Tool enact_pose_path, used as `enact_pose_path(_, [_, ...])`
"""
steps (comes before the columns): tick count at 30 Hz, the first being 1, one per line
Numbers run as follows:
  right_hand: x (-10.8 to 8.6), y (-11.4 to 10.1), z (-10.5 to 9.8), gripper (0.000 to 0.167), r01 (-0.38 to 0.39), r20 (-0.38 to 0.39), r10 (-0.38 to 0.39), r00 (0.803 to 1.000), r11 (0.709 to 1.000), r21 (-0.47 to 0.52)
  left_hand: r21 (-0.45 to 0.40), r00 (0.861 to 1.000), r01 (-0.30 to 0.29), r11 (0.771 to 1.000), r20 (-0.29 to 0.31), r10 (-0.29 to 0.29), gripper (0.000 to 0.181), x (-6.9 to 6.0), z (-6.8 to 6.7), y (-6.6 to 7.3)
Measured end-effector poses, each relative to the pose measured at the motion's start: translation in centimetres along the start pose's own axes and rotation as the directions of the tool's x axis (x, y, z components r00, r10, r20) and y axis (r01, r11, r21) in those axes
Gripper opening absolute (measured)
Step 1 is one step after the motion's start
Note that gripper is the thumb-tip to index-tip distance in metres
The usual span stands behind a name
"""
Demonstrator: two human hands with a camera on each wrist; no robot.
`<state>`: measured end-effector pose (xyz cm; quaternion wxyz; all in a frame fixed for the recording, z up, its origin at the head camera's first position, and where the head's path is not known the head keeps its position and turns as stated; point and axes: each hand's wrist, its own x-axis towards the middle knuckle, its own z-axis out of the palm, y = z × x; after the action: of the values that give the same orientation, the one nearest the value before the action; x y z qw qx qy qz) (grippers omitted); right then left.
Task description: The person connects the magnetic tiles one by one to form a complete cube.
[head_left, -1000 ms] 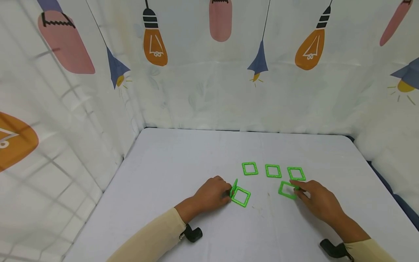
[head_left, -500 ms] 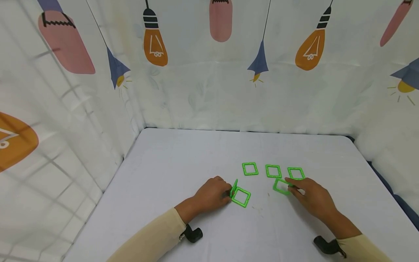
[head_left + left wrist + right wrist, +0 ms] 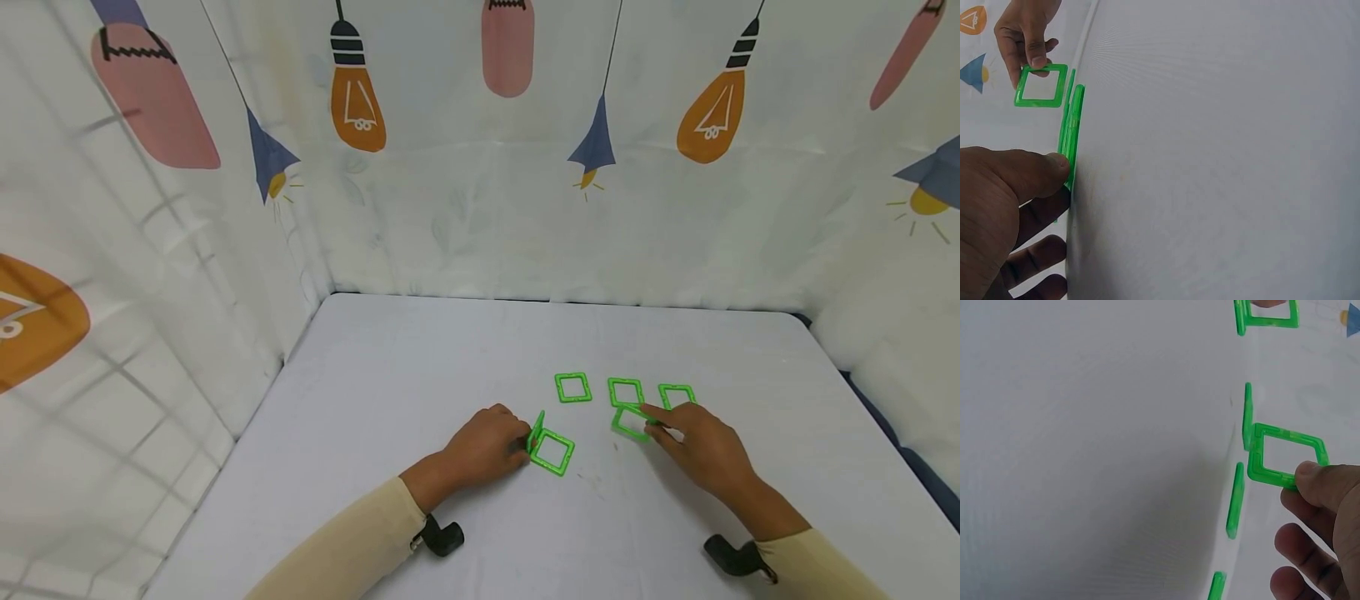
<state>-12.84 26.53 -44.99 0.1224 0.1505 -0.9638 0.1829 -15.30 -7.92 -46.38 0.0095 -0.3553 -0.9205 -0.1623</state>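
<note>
In the head view, my left hand [image 3: 486, 446] grips a green square frame tile [image 3: 536, 427] standing tilted on edge. It meets one side of a green tile [image 3: 567, 458] lying flat. My right hand [image 3: 705, 446] pinches another green square tile [image 3: 1272, 478] between thumb and finger, raised and tilted in the right wrist view. Just behind it lies the middle one of three loose tiles, the middle tile [image 3: 625, 381]; whether they touch I cannot tell. The left loose tile [image 3: 575, 400] lies apart, and the right loose tile [image 3: 675, 386] is partly covered by my right hand.
A white table [image 3: 420, 342] spreads under both hands. White curtains [image 3: 465, 225] printed with lamps and bulbs rise along its back and sides. Each wrist carries a black camera mount, the left mount [image 3: 442, 536] and the right mount [image 3: 735, 557].
My right hand has moved left with its tile, from in front of the right loose tile to in front of the middle one. My left hand has stayed put.
</note>
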Motion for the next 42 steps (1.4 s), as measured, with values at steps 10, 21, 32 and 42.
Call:
enact_pose_path(10, [0.6, -0.6, 0.4, 0.043, 0.018, -0.01, -0.018, 1.0, 1.0, -0.005, -0.012, 1.0, -0.003, 1.0, 0.0, 0.003, 0.009, 0.0, 0.0, -0.1])
enact_pose_path(21, [1.3, -1.7, 1.0, 0.044, 0.047, -0.027, -0.047, 0.999, 0.999, 0.005, -0.008, 1.0, 0.006, 1.0, 0.007, -0.006, 0.01, -0.1, 0.1, -0.2])
enact_pose_path(32, [1.9, -2.4, 1.6, 0.043, 0.078, -0.039, -0.077, 0.996, 0.997, 0.008, -0.009, 1.0, 0.022, 1.0, 0.018, -0.022, 0.01, -0.1, -0.1, -0.1])
enact_pose_path(42, [2.2, -3.0, 1.9, 0.043, 0.087, -0.04, -0.086, 0.995, 0.996, 0.022, 0.001, 1.0, -0.003, 1.0, 0.001, 0.003, 0.011, 0.0, 0.3, -0.3])
